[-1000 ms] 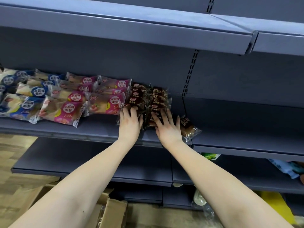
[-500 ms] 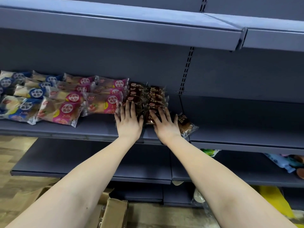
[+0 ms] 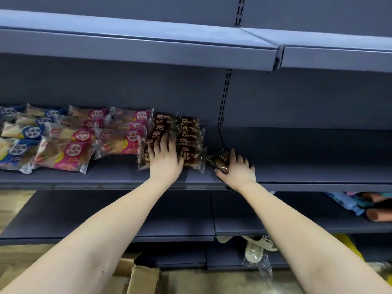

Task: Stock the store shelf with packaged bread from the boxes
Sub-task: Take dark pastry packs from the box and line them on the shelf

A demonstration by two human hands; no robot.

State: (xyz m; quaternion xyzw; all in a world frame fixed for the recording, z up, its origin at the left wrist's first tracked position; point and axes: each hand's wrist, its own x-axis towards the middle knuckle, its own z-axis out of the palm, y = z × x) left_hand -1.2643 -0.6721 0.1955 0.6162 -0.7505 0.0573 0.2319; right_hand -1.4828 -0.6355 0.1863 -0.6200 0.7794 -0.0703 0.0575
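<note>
Left hand (image 3: 165, 160) flat on brown packs (image 3: 191, 133), right hand (image 3: 239, 171) gripping loose pack (image 3: 219, 161)

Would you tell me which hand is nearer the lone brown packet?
Right. The right hand grips the lone brown packet; the left hand rests on the brown stack to its left.

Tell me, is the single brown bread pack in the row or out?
Out: the brown pack lies apart, right of the rows; the right hand holds it.
</note>
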